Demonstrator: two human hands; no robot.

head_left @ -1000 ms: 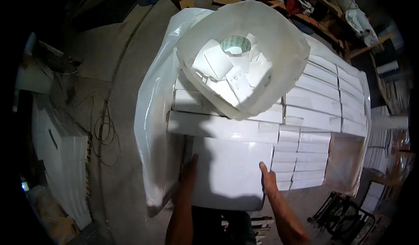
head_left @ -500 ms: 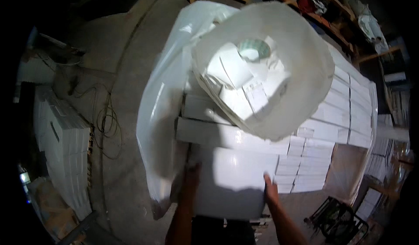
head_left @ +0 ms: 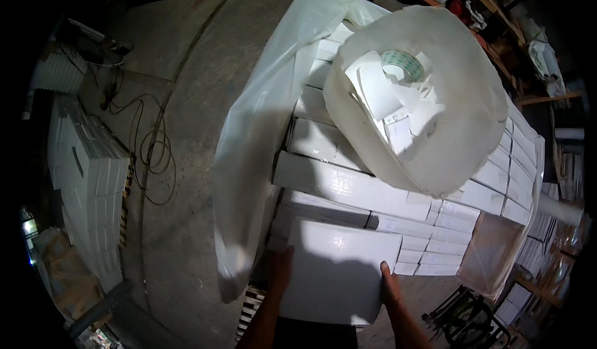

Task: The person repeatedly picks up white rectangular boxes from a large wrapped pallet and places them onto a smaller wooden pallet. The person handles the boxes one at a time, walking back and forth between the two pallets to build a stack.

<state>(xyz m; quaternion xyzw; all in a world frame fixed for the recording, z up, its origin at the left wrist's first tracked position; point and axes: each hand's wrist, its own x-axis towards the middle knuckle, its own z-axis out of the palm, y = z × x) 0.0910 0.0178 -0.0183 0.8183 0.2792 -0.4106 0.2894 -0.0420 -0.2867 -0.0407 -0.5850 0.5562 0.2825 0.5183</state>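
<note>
Head view: left hand (head_left: 281,268) and right hand (head_left: 390,285) clamp opposite edges of white flat box (head_left: 339,268), each grip closed on box, steadying it at near edge of box stack (head_left: 348,187). White sack (head_left: 429,144) of scraps sits atop stack.
</note>
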